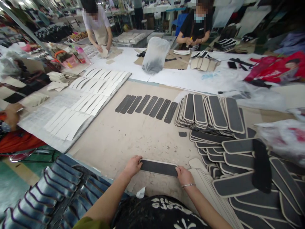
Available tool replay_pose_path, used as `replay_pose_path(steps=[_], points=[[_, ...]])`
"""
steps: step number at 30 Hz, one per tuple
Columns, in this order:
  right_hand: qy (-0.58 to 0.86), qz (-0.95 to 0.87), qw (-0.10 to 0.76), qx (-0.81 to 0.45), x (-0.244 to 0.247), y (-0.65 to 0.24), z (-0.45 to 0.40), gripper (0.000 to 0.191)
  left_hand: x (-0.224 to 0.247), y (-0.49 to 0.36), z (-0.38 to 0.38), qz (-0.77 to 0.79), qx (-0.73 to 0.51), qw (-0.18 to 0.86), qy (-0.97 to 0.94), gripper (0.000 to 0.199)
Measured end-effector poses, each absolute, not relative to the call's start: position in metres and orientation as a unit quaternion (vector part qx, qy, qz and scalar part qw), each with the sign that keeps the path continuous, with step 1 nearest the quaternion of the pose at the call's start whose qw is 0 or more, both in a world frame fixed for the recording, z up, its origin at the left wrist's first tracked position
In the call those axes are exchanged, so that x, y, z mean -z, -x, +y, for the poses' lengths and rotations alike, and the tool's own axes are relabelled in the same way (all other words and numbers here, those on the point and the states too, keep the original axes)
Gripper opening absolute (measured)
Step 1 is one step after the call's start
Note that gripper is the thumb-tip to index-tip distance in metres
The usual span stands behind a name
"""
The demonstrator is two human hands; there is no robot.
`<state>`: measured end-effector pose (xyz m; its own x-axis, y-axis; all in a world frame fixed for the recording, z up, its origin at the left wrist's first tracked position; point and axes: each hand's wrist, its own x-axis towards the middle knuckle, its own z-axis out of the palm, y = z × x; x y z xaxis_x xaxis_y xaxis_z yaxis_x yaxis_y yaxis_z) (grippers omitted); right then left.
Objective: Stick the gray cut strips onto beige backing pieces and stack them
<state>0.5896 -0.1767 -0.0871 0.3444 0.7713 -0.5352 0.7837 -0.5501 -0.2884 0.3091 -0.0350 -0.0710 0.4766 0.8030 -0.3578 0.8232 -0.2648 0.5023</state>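
Observation:
A long dark panel with a pale border lies level just above or on the table near its front edge. My left hand pinches its left end, and my right hand, with a bracelet at the wrist, grips the right end. Beyond them a row of thin dark strips is laid out on the beige table. Stacks of pale-edged dark panels stand to the right, and a looser heap of them spreads beside my right arm. A small dark scrap sits near the stacks.
Pale strips cover a board at the left. Blue curved pieces lie at the lower left. A plastic bag stands on the white table behind. Two people work across it, and another person's hand shows at the left edge.

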Motion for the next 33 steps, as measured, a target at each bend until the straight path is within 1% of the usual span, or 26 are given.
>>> replay_pose_path(steps=[12, 18, 28, 33], points=[[-0.821, 0.476, 0.018, 0.315, 0.082, -0.589, -0.173, 0.031, 0.070, -0.309, -0.032, 0.533, 0.006, 0.339, -0.775, 0.021], [-0.814, 0.482, 0.013, 0.323, 0.087, -0.591, -0.173, 0.029, 0.071, -0.301, -0.039, 0.543, -0.009, 0.348, -0.764, 0.035], [-0.813, 0.487, 0.009, 0.319, 0.090, -0.591, -0.175, 0.029, 0.075, -0.303, -0.039, 0.554, -0.022, 0.340, -0.760, 0.022], [-0.821, 0.480, 0.000, 0.309, 0.089, -0.591, -0.175, 0.028, 0.074, -0.306, -0.038, 0.561, -0.020, 0.345, -0.752, 0.020]])
